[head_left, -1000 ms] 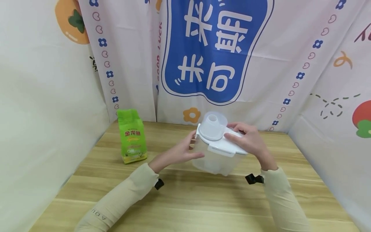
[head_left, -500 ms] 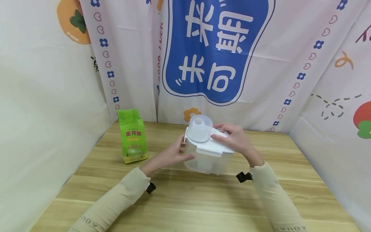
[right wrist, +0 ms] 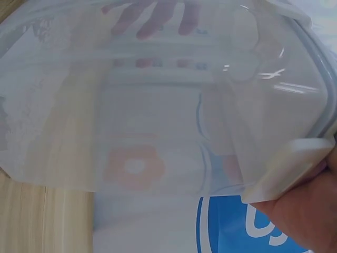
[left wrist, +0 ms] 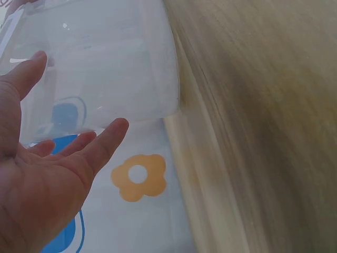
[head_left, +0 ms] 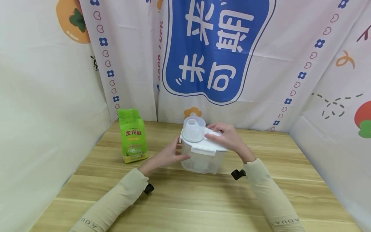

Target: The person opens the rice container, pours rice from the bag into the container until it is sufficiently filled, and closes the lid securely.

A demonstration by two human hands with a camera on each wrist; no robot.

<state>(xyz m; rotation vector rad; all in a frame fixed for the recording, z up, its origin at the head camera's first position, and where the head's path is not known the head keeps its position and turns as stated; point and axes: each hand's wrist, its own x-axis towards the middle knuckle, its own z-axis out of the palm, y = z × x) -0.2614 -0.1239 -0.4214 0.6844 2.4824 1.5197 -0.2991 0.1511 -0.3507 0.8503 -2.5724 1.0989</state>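
Note:
A see-through plastic storage container [head_left: 200, 161] with a white lid [head_left: 203, 145] is between my hands, near the back of the table. On the lid's left end sits a clear measuring cup [head_left: 193, 132]. My right hand [head_left: 228, 139] grips the lid from the right, thumb on top; in the right wrist view its thumb is by the white side clip [right wrist: 289, 168]. My left hand [left wrist: 47, 184] is at the container's left side, fingers spread and fairly straight, thumb in front. Whether the container's base touches the table cannot be told.
A green printed bag [head_left: 134, 137] stands upright at the left on the wooden table [head_left: 185, 206]. A patterned white curtain [head_left: 136, 64] hangs just behind the table's back edge. More white cloth [head_left: 43, 112] closes in both sides.
The container has moved left and slightly toward level, with both hands going along. The shift is smaller over the last half second. The green bag has stayed in place.

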